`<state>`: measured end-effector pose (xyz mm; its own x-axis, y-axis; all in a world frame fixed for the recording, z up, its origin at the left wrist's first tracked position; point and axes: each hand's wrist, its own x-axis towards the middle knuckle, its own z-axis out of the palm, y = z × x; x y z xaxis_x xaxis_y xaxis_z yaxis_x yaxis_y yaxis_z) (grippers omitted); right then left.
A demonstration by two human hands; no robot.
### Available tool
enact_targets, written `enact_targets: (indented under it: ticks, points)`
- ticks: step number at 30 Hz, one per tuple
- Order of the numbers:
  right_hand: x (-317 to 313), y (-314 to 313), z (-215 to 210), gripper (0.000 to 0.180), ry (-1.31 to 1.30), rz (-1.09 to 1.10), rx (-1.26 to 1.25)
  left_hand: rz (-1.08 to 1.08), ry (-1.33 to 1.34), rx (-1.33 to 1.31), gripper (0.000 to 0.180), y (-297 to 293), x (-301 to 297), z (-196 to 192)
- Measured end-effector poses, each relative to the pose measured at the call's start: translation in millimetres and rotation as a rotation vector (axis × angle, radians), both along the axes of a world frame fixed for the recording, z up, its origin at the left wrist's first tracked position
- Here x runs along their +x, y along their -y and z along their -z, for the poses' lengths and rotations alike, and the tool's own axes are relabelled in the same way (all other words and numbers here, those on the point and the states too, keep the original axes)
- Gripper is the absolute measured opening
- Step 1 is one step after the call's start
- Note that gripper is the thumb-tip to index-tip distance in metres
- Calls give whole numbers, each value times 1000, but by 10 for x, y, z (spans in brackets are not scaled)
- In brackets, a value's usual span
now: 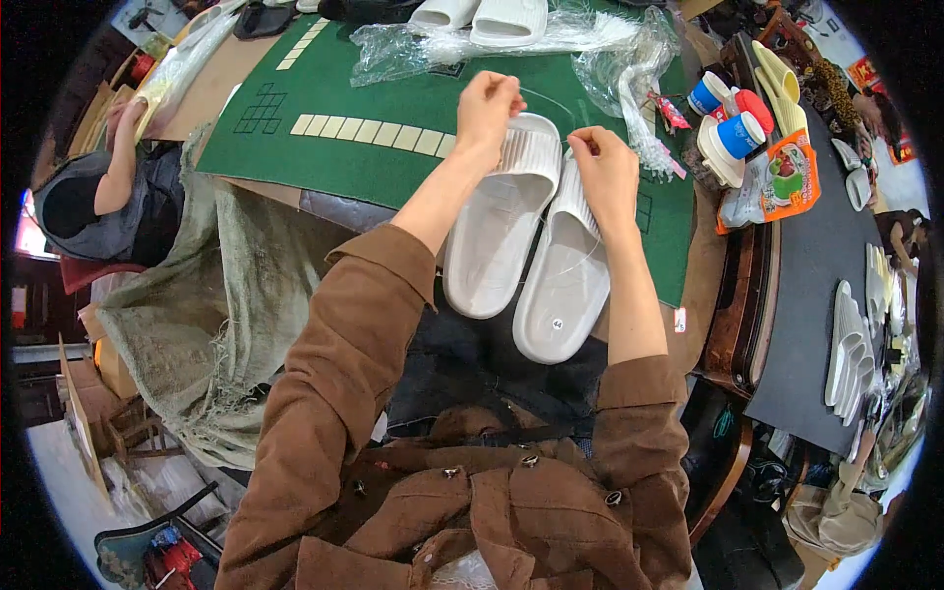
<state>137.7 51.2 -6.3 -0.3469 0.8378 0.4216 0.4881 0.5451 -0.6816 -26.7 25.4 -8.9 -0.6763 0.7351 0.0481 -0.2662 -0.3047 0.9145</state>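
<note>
A pair of light grey slippers with ribbed straps, the left slipper (492, 241) and the right slipper (562, 295), lies side by side at the near edge of the green mat (383, 98), heels toward me. My left hand (489, 120) is closed in a pinch above the left slipper's toe. Over the right slipper's strap, my right hand (605, 177) pinches too, thumb against forefinger. A thin clear strand (556, 103) arcs between the two hands; its ends are hidden in the fingers.
A bundle of white strands (639, 123) in clear plastic lies beyond my right hand. More slippers (508, 22) sit at the far edge. Blue-and-white tubs (737, 136) and an orange pouch (777, 177) stand at right. Another person (118, 197) works at left, near a draped green cloth (231, 295).
</note>
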Motion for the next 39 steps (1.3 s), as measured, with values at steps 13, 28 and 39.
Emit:
enact_targets:
  ticks: [13, 28, 39]
  points:
    - [33, 7, 9, 14, -69, -16, -78, 105, 3, 136, 7, 75, 71, -91]
    - [-51, 94, -44, 11, -189, -136, 29, 162, -167, 137, 11, 73, 79, -54]
    - [-42, 69, -26, 9, -198, -38, 177, 484, -305, -7, 13, 95, 102, -53]
